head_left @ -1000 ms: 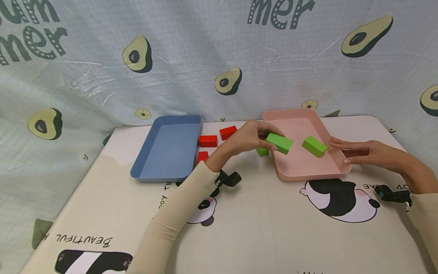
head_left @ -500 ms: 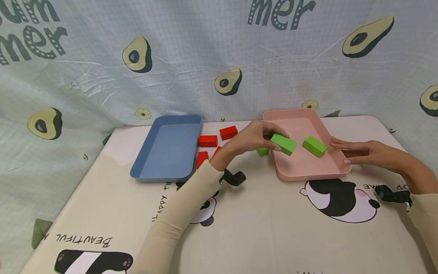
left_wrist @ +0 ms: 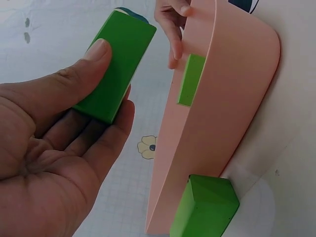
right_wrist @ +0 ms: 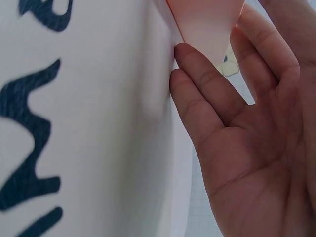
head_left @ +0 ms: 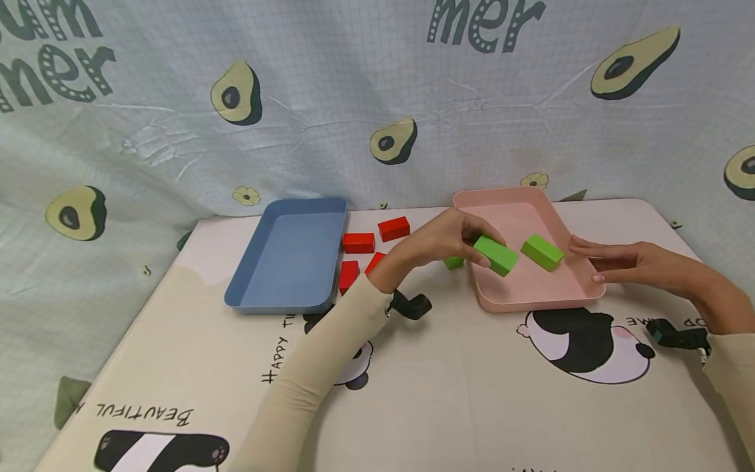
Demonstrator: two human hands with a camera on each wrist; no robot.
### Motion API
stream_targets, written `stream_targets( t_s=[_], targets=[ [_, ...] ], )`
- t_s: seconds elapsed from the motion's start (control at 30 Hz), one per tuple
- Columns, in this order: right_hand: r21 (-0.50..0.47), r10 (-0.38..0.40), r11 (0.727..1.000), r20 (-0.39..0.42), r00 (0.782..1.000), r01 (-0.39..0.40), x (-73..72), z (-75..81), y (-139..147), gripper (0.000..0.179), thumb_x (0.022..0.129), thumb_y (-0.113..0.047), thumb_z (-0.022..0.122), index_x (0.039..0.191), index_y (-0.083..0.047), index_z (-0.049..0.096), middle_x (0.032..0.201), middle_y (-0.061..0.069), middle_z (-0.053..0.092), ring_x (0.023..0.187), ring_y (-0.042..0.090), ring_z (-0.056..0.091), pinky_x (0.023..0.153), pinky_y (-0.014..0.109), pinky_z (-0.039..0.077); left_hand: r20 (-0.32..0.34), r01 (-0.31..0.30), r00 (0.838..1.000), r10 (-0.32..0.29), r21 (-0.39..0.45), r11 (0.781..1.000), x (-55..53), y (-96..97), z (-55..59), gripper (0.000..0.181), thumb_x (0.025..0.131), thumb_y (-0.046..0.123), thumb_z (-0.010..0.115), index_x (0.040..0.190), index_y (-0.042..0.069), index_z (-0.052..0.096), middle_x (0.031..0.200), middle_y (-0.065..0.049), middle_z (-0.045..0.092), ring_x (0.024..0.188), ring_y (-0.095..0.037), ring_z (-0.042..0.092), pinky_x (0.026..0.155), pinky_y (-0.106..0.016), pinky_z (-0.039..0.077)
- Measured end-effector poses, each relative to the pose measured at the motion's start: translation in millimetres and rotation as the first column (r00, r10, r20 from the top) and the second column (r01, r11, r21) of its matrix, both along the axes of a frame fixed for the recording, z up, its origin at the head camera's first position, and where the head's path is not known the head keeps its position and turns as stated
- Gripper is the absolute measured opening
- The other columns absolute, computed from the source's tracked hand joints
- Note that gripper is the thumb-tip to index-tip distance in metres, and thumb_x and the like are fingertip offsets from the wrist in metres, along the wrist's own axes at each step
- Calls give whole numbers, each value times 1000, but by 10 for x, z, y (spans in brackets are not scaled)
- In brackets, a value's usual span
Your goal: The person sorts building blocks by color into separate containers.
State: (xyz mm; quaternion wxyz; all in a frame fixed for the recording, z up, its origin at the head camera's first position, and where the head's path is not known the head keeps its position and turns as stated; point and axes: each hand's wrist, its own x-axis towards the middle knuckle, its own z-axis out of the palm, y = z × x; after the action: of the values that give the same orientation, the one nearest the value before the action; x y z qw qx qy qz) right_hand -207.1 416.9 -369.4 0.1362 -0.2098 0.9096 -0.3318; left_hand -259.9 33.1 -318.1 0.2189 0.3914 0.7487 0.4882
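My left hand [head_left: 451, 239] pinches a green block [head_left: 497, 255] between thumb and fingers, above the left part of the pink tray [head_left: 513, 213]. Inside that tray lies another green block [head_left: 542, 252]. A third green block [head_left: 453, 263] sits on the table against the tray's left wall, partly behind my left hand; the left wrist view shows this table block [left_wrist: 207, 202] more plainly. At the tray's right side, my right hand [head_left: 655, 265] touches the wall with extended fingers. In the right wrist view the right palm [right_wrist: 256, 143] holds nothing.
A blue tray [head_left: 286, 255] stands to the left with nothing in it. Several red blocks, such as this red block [head_left: 358, 243], lie between the trays, one partly behind my left arm. A patterned cloth [head_left: 330, 85] hangs behind the table.
My left hand has moved slightly right with the green block, farther over the pink tray. More of the red blocks shows behind the arm. My right hand has stayed still.
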Motion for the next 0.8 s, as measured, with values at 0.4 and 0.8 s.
stream_targets(
  t_s=[0.4, 0.8],
  targets=[
    [21, -31, 999, -8, 999, 31, 38, -37, -14, 62, 96, -18, 71, 153, -19, 47, 149, -39, 29, 124, -31, 27, 86, 2, 34, 12, 31, 999, -31, -28, 999, -36, 16, -34, 37, 84, 1, 82, 119, 2, 74, 108, -5, 75, 95, -17, 66, 88, -24, 55],
    [22, -42, 999, -18, 999, 43, 63, -48, -45, 63, 95, -21, 73, 153, -20, 49, 149, -40, 29, 124, -31, 27, 86, 1, 34, 29, 72, 997, -71, -44, 996, -81, 51, -58, 35, 83, 2, 83, 118, 2, 74, 106, -5, 75, 93, -18, 68, 86, -25, 55]
  ],
)
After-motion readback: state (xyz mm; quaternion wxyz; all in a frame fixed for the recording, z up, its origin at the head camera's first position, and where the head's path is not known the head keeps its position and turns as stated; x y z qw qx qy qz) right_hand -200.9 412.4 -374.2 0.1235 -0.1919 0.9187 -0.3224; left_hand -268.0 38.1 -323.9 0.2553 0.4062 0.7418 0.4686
